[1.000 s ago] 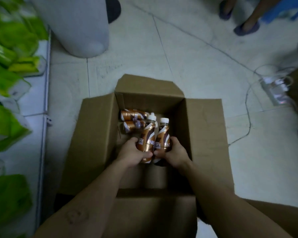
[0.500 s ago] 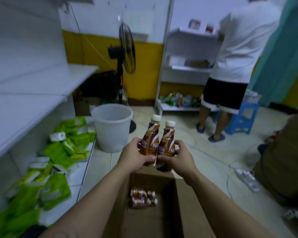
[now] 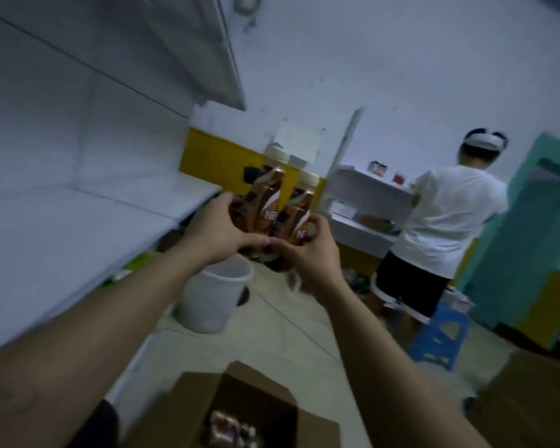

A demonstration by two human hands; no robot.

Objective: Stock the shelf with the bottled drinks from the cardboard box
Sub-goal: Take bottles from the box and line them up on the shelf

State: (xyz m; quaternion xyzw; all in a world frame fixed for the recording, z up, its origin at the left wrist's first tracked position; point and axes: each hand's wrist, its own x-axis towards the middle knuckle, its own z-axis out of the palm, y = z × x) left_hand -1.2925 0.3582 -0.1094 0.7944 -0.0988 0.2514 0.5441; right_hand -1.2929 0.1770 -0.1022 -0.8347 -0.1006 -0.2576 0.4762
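With the left hand (image 3: pixel 219 232) and right hand (image 3: pixel 306 250) each wrapped tight round a bottle (image 3: pixel 265 202), best set both upright well behind the shelf (image 3: pixel 88 221) front edge.

Two brown white-capped bottles (image 3: pixel 282 205) upright, touching, held right of the white shelf (image 3: pixel 117 215); more bottles lie in the open cardboard box (image 3: pixel 207 392) below.
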